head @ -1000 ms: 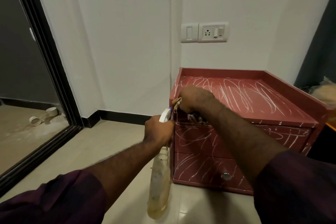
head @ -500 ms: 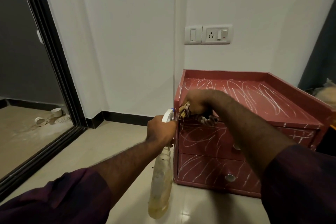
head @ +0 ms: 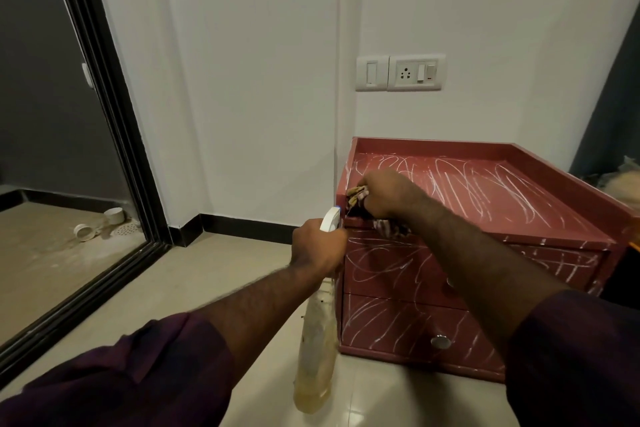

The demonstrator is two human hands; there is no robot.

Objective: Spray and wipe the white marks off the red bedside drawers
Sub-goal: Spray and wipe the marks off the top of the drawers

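Head view: the red bedside drawers (head: 485,215) stand on the floor (head: 221,274) against the white wall. White marks (head: 460,184) cover the top and both drawer fronts. The right grip (head: 384,191) is clenched around a bunched cloth (head: 356,196) and presses it on the front left corner of the top. A loose end of the cloth hangs over the upper drawer front. The left grip (head: 318,246) grasps the neck of the spray bottle (head: 317,350). The bottle body hangs down and the nozzle sits close to that corner, probably so fluid can be applied beside the wiped spot. Judged from the marks, the task is at an early stage.
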